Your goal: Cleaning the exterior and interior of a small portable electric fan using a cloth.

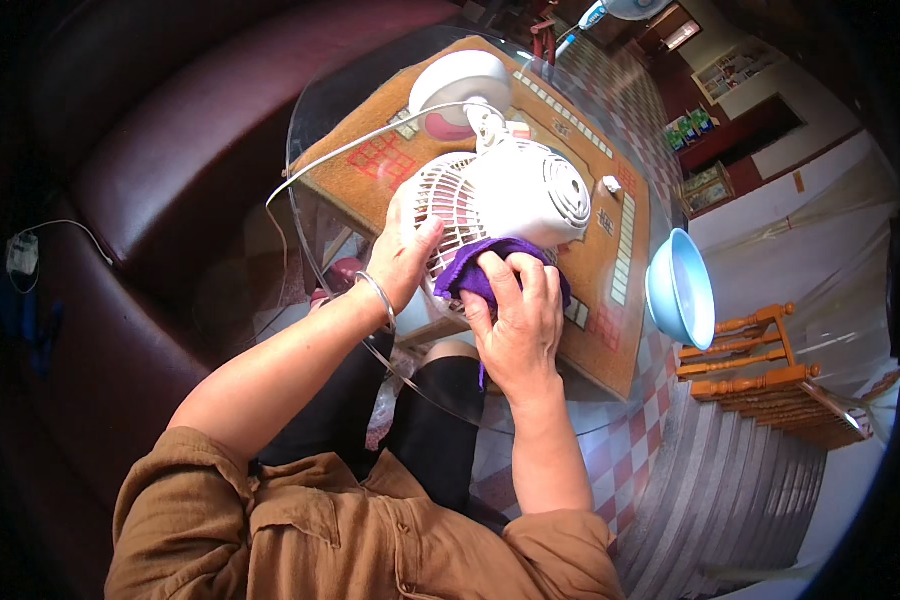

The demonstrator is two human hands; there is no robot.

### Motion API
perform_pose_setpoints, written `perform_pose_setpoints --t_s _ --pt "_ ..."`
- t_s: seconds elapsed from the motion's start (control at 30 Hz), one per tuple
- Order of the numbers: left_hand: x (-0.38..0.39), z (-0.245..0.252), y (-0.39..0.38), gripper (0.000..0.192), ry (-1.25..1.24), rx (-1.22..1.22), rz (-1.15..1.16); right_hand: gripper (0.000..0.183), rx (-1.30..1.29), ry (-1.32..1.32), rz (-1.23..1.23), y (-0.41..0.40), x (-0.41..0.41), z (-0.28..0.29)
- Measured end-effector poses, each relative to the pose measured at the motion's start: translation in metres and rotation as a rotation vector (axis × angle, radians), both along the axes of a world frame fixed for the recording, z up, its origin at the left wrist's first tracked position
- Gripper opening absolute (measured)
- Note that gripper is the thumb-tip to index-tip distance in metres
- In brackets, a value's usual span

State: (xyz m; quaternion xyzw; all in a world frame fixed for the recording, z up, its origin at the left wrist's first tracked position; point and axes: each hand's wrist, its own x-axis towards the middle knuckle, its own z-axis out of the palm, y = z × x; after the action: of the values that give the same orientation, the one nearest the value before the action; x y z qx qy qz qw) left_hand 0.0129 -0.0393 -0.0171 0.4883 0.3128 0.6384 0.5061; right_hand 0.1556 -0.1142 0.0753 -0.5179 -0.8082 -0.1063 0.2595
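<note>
A small white electric fan (521, 187) lies tilted over the glass-topped table, its round base (457, 86) towards the far side and its grille (446, 199) towards me. My left hand (403, 259), with a silver bangle at the wrist, grips the left edge of the grille. A purple cloth (476, 274) is bunched under the fingers of my right hand (517, 322) and pressed on the near part of the grille, below the motor housing. From the fan a white power cord (345, 146) loops out to the left and hangs over the table's edge.
Under the round glass tabletop (307, 112) lies an orange mat (622, 367) with a tile pattern. A light blue basin (679, 289) is at the table's right edge, and a crumpled white scrap (611, 184) lies near it. A dark red leather sofa (172, 127) is at left, a stair railing (757, 382) at right.
</note>
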Motion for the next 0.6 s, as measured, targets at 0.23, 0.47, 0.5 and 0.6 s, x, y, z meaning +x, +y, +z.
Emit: perform_pose_setpoints --t_s 0.23,0.47,0.5,0.6 --pt "-0.003 0.005 -0.006 0.059 0.194 0.080 0.107 0.051 0.043 0.031 -0.066 -0.001 -0.004 -0.001" --pt "-0.003 0.004 -0.006 0.061 0.160 0.082 0.078 0.055 0.007 -0.023 0.004 -0.005 0.002 -0.004" --pt "-0.004 0.007 -0.008 0.061 0.192 0.102 0.092 0.055 0.013 -0.019 0.022 -0.004 0.002 -0.004" --pt "-0.003 0.010 -0.010 0.060 0.132 0.060 0.062 0.052 -0.072 -0.022 -0.006 -0.004 0.000 0.006"
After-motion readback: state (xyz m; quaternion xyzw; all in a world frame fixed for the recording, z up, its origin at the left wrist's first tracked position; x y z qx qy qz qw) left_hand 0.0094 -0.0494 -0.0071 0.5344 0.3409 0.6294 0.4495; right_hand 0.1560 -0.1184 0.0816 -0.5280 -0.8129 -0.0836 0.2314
